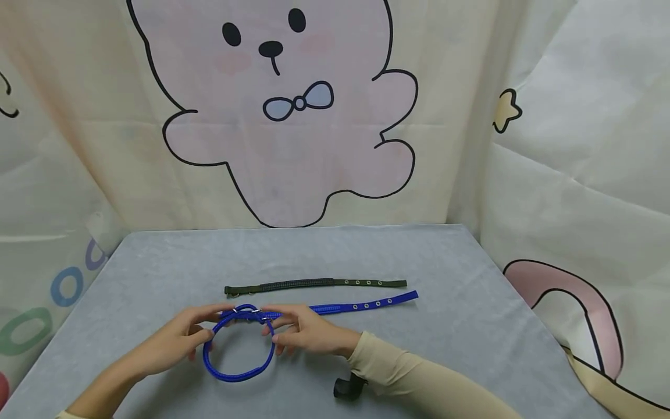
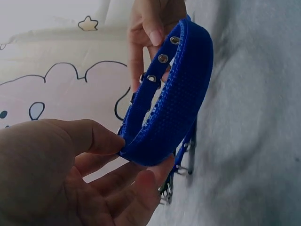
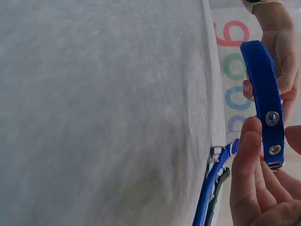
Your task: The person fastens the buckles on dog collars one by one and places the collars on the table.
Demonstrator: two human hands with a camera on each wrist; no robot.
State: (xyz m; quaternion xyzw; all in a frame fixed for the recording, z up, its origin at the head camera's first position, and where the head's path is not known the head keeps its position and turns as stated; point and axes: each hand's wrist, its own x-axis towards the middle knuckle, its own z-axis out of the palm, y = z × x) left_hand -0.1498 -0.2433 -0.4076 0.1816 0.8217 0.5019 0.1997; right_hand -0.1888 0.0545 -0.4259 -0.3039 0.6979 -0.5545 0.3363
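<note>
A blue pet collar [image 1: 235,377] is fastened into a loop and held up above the table between both hands. My left hand [image 1: 170,340] pinches the loop's left side; in the left wrist view the thumb lies on the padded band [image 2: 183,89]. On the opposite side, my right hand [image 1: 316,333] pinches the strap near its metal eyelets [image 3: 273,118]. Behind the loop a second blue collar [image 1: 361,306] lies stretched out, its left end partly hidden by the hands and loop. Beyond it lies a dark green collar [image 1: 298,284], also stretched out with eyelets toward the right.
A grey cloth covers the table [image 1: 471,349]. Pale fabric walls with a printed bear [image 1: 298,151] stand behind and at both sides. A black device [image 1: 349,387] sits under the right wrist.
</note>
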